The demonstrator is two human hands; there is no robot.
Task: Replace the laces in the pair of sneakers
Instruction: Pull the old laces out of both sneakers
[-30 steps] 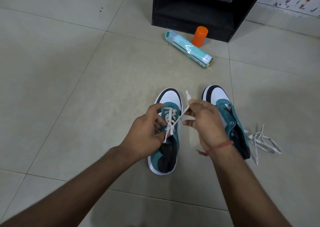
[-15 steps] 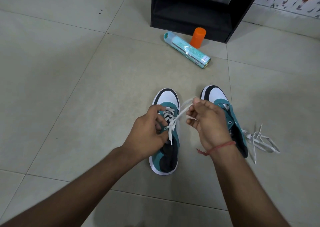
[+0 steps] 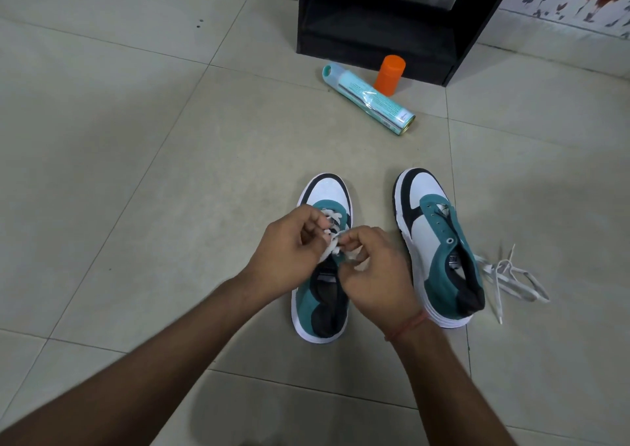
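Lacing of the left-hand sneaker is the step in hand, as I judge it. Both sneakers stand side by side on the tiled floor, toes pointing away from the person. White lace already crosses the lower eyelets of that shoe, and both hands meet over its tongue. The left hand has its fingers curled, pinching a stretch of the lace beside the eyelets. The right hand is also curled, pinching the lace end between thumb and fingertips, touching or nearly touching the left hand.

The right-hand sneaker has bare eyelets (no lace in it at all), and a loose lace lies in a tangle on the floor just beside its heel.

The next move, I think, calls for feeding the pinched tip through the next free eyelet and drawing it snug, with the other hand steadying the shoe; which eyelet comes next is hidden by the fingers.

Further off, a teal spray can lies on its side near an orange cap, in front of a black cabinet. The can's label carries print, too small to read; a small tab inside the right-hand sneaker is likewise unreadable.
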